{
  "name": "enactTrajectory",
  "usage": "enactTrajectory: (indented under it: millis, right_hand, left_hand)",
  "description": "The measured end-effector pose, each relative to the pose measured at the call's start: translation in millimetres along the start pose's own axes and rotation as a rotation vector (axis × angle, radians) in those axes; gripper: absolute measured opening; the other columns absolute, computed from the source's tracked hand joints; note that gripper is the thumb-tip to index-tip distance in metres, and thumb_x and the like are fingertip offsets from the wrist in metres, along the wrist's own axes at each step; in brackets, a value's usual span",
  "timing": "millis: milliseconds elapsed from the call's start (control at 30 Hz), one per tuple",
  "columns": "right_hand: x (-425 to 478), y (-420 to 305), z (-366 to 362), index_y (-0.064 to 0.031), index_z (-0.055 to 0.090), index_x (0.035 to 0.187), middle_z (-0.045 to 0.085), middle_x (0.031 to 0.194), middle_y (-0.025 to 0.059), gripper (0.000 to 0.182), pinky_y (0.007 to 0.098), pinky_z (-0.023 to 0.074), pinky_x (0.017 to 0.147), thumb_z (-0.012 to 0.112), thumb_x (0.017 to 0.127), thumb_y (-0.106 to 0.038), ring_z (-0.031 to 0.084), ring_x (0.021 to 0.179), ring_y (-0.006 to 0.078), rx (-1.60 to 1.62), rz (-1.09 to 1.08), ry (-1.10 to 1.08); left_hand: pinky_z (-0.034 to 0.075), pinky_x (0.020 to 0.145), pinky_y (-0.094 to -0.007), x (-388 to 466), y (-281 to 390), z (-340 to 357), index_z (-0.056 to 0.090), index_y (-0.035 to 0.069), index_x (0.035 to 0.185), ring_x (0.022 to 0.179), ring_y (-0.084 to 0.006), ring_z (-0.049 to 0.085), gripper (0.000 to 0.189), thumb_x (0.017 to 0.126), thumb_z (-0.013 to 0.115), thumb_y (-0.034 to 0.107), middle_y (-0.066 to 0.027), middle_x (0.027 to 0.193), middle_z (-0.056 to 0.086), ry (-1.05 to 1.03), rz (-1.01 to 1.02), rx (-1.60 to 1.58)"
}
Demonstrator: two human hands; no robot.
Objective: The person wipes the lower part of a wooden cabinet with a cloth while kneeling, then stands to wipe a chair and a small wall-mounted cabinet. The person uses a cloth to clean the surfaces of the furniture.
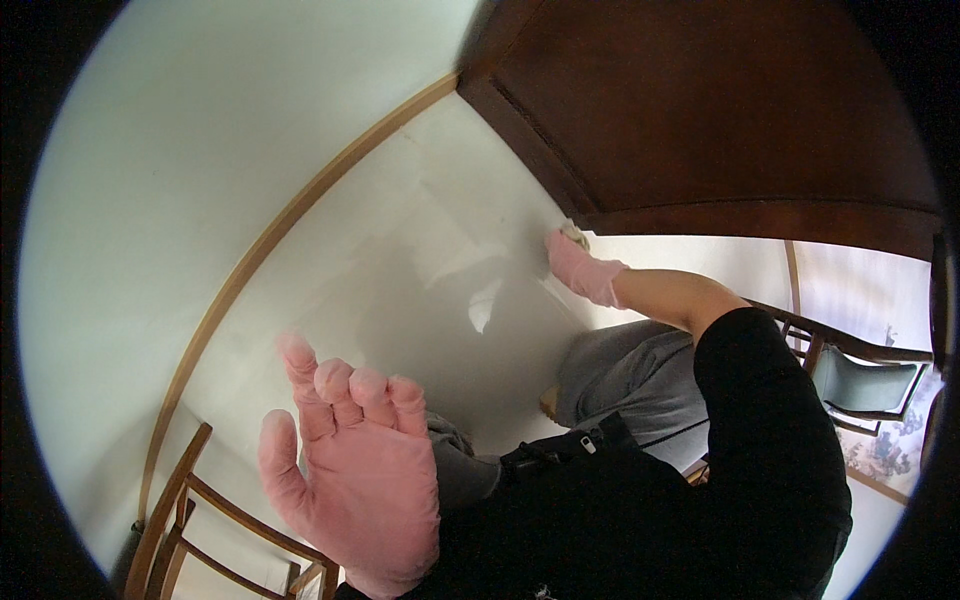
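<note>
Both hands wear thin pink gloves. My left hand [356, 469] is raised at the lower left, palm towards the camera, its fingers apart and slightly bent, holding nothing. My right hand [585, 268] reaches out at the centre right and is closed on a pale crumpled cloth [576, 235], of which only a small part shows past the fingers. That hand is beside the lower corner of a dark brown wooden panel [720, 112]; whether the cloth touches the panel cannot be told. Glossy pale floor tiles [390, 262] lie below the hands.
A pale wall [187, 150] with a tan skirting strip [300, 202] curves along the left. A wooden chair [251, 517] stands at the lower left. Another chair with a grey-green seat [866, 379] is at the right. My knees in grey trousers are close to the floor.
</note>
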State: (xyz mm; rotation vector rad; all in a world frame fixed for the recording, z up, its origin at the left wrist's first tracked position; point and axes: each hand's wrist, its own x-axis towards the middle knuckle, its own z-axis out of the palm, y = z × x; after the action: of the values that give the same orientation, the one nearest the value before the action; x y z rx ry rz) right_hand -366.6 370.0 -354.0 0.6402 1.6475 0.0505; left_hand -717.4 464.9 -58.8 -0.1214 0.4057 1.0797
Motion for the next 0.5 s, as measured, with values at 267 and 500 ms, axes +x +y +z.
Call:
enactTrajectory:
  millis: [267, 500]
  right_hand:
    - [-17, 70, -25, -0.0139, 0.066, 0.114, 0.061, 0.105, 0.0073, 0.031, 0.0454, 0.0381, 0.082, 0.060, 0.086, -0.026, 0.051, 0.105, 0.0256, -0.425, 0.033, -0.072]
    - [-14, 34, 9, -0.0113, 0.070, 0.101, 0.063, 0.101, 0.0033, 0.021, 0.0408, 0.0389, 0.078, 0.060, 0.083, -0.014, 0.057, 0.096, 0.0250, -0.143, -0.202, -0.045]
  left_hand:
    - [0.035, 0.107, -0.0432, -2, -1, -2, 0.034, 0.009, 0.147, 0.107, -0.0200, 0.050, 0.053, 0.100, 0.036, 0.034, -0.0050, 0.120, 0.056, -0.011, 0.019, -0.019]
    - [0.035, 0.107, -0.0427, -1, 1, -4, 0.035, 0.010, 0.147, 0.111, -0.0196, 0.051, 0.052, 0.100, 0.039, 0.032, -0.0052, 0.123, 0.057, -0.044, -0.002, 0.014]
